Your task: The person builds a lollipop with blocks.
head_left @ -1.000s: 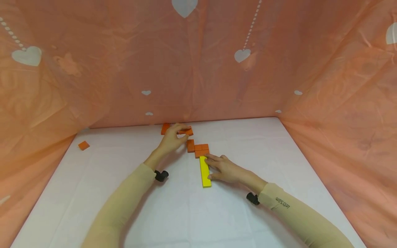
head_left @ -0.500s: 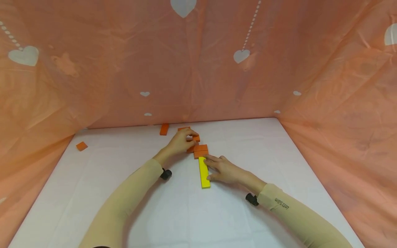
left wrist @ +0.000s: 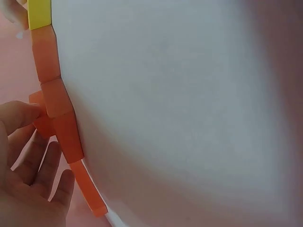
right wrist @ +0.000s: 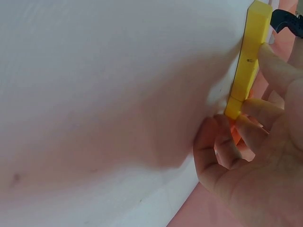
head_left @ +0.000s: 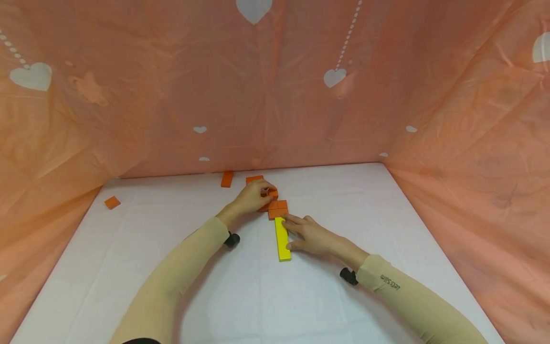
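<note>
My left hand [head_left: 251, 197] pinches a small orange block [head_left: 273, 194] between thumb and fingers, right behind a cluster of flat orange blocks [head_left: 278, 210]. Another orange block [left wrist: 68, 139] lies against the cluster, mostly covered by this hand in the head view. From the cluster a long yellow bar [head_left: 282, 241] runs toward me, with a seam near its far end in the right wrist view. My right hand [head_left: 313, 235] rests along the bar's right side, its fingertips at the far end and its thumb [right wrist: 274, 61] farther down the side.
At the back edge of the white table [head_left: 240, 296] lie one orange block [head_left: 227, 179] and, behind my left hand, another orange piece [head_left: 255, 179]. A single orange block [head_left: 112, 202] sits far left. Pink cloth [head_left: 266, 95] surrounds the table at the back and sides.
My left hand has moved right and slightly nearer from the back blocks, bringing the small orange block up to the cluster. My right hand has stayed at the yellow bar.
</note>
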Available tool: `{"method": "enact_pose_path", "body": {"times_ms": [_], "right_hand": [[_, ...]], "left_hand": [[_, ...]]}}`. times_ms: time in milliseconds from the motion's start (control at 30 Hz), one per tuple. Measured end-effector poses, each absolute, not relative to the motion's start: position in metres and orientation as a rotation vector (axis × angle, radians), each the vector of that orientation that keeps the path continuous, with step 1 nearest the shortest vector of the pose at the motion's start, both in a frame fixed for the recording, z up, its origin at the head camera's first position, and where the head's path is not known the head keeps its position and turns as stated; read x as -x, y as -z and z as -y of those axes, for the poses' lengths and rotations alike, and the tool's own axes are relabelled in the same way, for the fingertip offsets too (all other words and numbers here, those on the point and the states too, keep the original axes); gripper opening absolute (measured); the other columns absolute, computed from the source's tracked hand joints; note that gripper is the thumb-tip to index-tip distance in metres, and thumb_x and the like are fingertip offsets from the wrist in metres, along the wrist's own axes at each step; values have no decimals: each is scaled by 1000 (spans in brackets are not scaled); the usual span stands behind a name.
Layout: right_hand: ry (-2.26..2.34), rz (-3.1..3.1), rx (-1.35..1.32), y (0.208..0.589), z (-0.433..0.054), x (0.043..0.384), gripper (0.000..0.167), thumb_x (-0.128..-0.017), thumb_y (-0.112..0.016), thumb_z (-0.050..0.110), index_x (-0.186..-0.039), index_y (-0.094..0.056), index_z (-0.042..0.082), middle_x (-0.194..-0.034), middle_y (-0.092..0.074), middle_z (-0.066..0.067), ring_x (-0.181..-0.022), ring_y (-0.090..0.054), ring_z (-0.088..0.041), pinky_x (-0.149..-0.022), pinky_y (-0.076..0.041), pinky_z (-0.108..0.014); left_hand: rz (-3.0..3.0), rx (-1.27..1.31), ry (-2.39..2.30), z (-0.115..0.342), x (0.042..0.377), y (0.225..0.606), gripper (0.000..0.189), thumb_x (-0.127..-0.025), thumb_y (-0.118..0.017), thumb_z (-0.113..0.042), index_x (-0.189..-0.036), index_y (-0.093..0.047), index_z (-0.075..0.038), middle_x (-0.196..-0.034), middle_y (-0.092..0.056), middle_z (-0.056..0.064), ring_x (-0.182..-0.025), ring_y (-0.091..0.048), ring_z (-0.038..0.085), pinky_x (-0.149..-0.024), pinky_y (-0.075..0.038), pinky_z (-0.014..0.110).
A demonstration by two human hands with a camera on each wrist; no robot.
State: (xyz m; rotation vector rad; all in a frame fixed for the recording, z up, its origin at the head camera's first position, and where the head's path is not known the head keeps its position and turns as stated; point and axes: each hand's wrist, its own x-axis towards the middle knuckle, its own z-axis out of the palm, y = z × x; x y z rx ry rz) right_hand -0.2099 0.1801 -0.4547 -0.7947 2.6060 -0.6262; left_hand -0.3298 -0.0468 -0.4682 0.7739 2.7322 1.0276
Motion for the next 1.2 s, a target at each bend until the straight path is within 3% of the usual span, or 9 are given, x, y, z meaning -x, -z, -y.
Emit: {"method": "enact_pose_path", "body": {"times_ms": [167,367,667,833,1200], "right_hand": [[625,-2605,783,454,-179,209,69,-100,-72,34,-157,-45,6,-171,-28,-8,-128,-45,-34,-119,-32,-57],[631,-2600,794,454,-180,209,69,-100,-71,34,-157,-45,5,-170,-28,-9,-124,-45,-33,-112,-40,-52],[631,-2607,805,455,-181,209,69,-100,-72,34,-157,-45,5,-170,-28,-8,-124,-45,-32,-114,-39,-53],[635,-2601,787,454,-180,209,69,-100,-71,36,-157,-45,7,-171,-28,-7,-130,-44,-34,-120,-32,-57],[626,-2602,804,454,-180,209,70,-100,-71,36,-157,-44,6,-171,-27,-9,-125,-45,-32,-117,-36,-55]], "left_hand": [[-2739,-796,-1021,46,331,469,30,-99,-69,-12,-128,-71,-6,-126,-68,9,-117,-65,30,-103,-54,44],[-2739,-803,-1008,46,331,471,29,-100,-68,-12,-128,-72,-5,-125,-67,10,-116,-65,29,-103,-54,43],[-2711,-767,-1010,46,335,467,28,-105,-62,-14,-131,-71,-6,-130,-68,11,-122,-64,28,-106,-52,43],[-2686,-726,-973,45,337,463,30,-107,-60,-16,-133,-70,-7,-133,-67,11,-124,-61,27,-109,-49,44],[-2679,-683,-914,45,339,464,28,-106,-61,-18,-129,-71,-6,-128,-67,11,-120,-61,27,-108,-50,42]]}}
